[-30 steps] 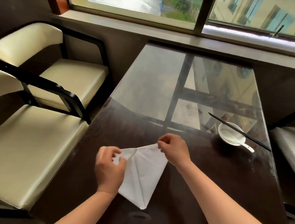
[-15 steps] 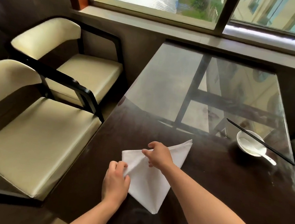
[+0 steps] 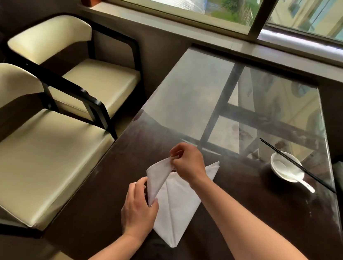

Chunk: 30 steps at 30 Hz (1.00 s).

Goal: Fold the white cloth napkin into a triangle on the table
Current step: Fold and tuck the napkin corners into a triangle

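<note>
Napkin (image 3: 176, 208) lies on the table (image 3: 241, 224), left of the bowl (image 3: 286, 170) and nearer the person, its point toward them. The right hand (image 3: 188, 162) pinches the raised left flap's top corner, probably to carry it across into a fold. The left hand (image 3: 139, 210), farther from the bowl, pinches the flap's lower edge, seemingly anchoring the crease.

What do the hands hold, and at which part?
The napkin: the right hand pinches the raised flap's top corner, the left hand grips its lower edge.
</note>
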Available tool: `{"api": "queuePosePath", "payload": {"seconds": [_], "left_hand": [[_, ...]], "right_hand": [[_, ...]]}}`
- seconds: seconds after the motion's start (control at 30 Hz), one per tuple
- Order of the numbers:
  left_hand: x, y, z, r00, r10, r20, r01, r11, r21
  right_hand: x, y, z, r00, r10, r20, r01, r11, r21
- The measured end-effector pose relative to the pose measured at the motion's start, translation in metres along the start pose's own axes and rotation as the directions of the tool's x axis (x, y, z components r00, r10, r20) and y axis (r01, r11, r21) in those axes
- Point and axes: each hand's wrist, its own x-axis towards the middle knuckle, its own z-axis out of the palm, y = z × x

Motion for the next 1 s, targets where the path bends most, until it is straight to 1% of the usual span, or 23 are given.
{"api": "queuePosePath", "payload": {"seconds": [0.1,0.23,0.33,0.43,0.57,0.67,0.77,0.9,1.0], "left_hand": [[-0.004,0.015,0.006,0.999,0.052,-0.012,-0.052,0.999,-0.016],[-0.018,0.032,0.019,0.989,0.145,0.000,-0.145,0.989,0.026],[-0.031,0.040,0.032,0.966,0.259,0.020,-0.259,0.960,0.103],[-0.042,0.047,0.041,0.940,0.338,0.043,-0.341,0.926,0.161],[-0.050,0.048,0.047,0.890,0.444,0.106,-0.456,0.863,0.218],[-0.053,0.050,0.051,0.862,0.476,0.175,-0.507,0.823,0.255],[-0.057,0.050,0.054,0.832,0.493,0.254,-0.553,0.780,0.294],[-0.058,0.047,0.056,0.806,0.485,0.339,-0.586,0.730,0.352],[-0.056,0.044,0.058,0.795,0.497,0.347,-0.603,0.710,0.365]], "right_hand": [[0.000,-0.008,-0.025,0.999,-0.031,-0.007,0.031,1.000,-0.001],[0.001,-0.006,-0.050,0.998,-0.037,-0.047,0.037,0.999,0.003],[0.004,0.005,-0.066,0.997,-0.021,-0.077,0.020,1.000,-0.014],[0.010,0.024,-0.079,0.996,-0.002,-0.087,-0.002,0.999,-0.050],[0.026,0.056,-0.094,0.994,0.065,-0.089,-0.072,0.994,-0.080],[0.036,0.082,-0.099,0.991,0.109,-0.078,-0.119,0.982,-0.145],[0.044,0.104,-0.097,0.988,0.145,-0.048,-0.151,0.981,-0.125],[0.052,0.124,-0.090,0.991,0.132,-0.023,-0.134,0.980,-0.146],[0.056,0.134,-0.089,0.993,0.113,-0.026,-0.115,0.984,-0.137]]}}
